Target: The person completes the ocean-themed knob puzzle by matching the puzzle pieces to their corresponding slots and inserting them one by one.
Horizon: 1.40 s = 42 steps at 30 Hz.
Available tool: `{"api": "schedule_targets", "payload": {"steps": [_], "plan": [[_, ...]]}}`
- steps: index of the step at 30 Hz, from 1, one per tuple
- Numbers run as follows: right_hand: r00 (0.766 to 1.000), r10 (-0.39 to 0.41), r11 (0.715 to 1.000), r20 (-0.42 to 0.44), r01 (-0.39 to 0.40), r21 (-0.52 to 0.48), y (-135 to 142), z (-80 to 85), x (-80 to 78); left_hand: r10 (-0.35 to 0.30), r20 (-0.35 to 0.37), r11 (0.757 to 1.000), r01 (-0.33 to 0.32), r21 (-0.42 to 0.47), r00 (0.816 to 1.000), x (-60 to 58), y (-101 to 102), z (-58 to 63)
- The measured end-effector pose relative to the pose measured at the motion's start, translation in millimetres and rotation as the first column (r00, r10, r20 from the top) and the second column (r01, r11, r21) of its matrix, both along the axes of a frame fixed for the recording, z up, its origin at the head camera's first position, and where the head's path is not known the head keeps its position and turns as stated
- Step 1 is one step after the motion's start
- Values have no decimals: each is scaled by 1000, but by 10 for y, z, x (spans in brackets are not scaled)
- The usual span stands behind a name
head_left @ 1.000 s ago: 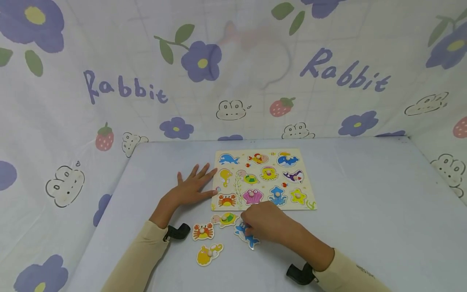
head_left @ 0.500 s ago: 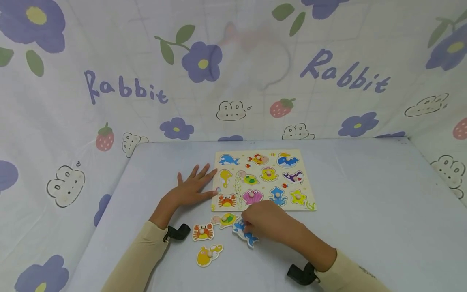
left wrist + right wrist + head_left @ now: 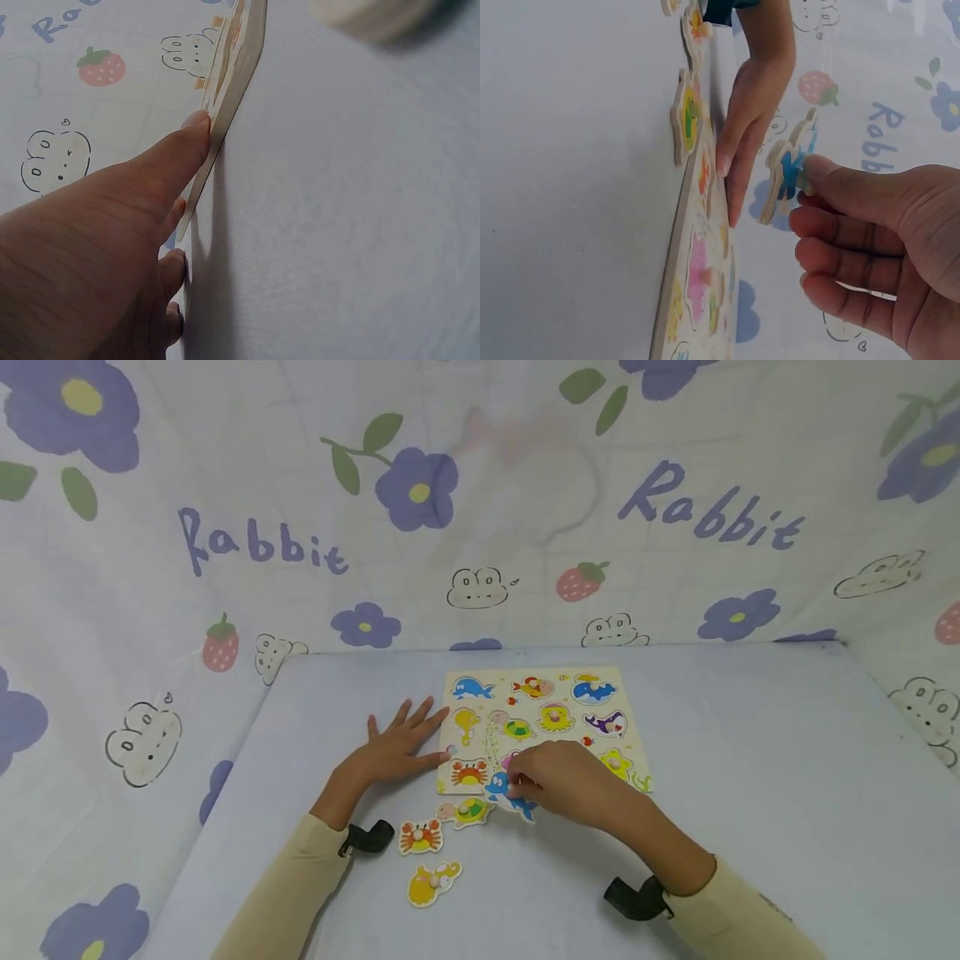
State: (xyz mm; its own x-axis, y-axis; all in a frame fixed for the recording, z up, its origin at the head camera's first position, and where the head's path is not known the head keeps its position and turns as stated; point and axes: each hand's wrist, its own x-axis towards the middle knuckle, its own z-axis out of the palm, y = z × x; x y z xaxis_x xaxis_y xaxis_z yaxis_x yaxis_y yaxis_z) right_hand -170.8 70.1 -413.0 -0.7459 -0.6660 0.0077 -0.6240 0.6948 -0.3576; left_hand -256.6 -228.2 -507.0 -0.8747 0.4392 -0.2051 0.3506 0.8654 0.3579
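Head view: one blue dolphin piece [image 3: 512,803], pinched in right hand [image 3: 566,779], at near edge of puzzle board [image 3: 502,697]; left hand [image 3: 393,750], straight fingers spread, at board's left side; turtle piece [image 3: 474,811], crab piece [image 3: 421,839] and seahorse piece [image 3: 422,887] on table [image 3: 750,735].
Left wrist view: thumb [image 3: 193,129] against board's edge.
Right wrist view: dolphin's knob [image 3: 804,181] in thumb-and-finger pinch, lifted clear of board.

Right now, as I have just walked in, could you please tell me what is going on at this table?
A person is handling a wooden sea-animal puzzle. The right hand pinches a blue dolphin piece, held raised near the front edge of the puzzle board. The left hand, fingers spread, touches the board's left edge. The turtle piece, crab piece and seahorse piece lie on the table in front of the board, while the octopus piece sits in it.
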Motion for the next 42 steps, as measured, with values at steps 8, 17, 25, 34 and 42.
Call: {"api": "schedule_targets", "payload": {"steps": [8,17,25,34,42], "plan": [[1000,16,1000,-27,-15,21,-66,121,-246,2,-8,1000,-2,-6,1000,-1,-39,20],[999,45,996,-30,-42,81,-236,185,-960,2,-22,1000,-2,-1,1000,-38,-60,112],[997,48,987,-60,-38,158,-465,176,-1428,-6,-24,1000,6,-13,1000,-40,-43,87],[994,28,976,-106,-4,219,-654,33,-1772,-3,-34,1000,4,9,999,28,-34,129],[999,-5,962,-49,18,271,-748,-158,-1927,-1,-34,1000,0,-18,999,16,-46,26]]}}
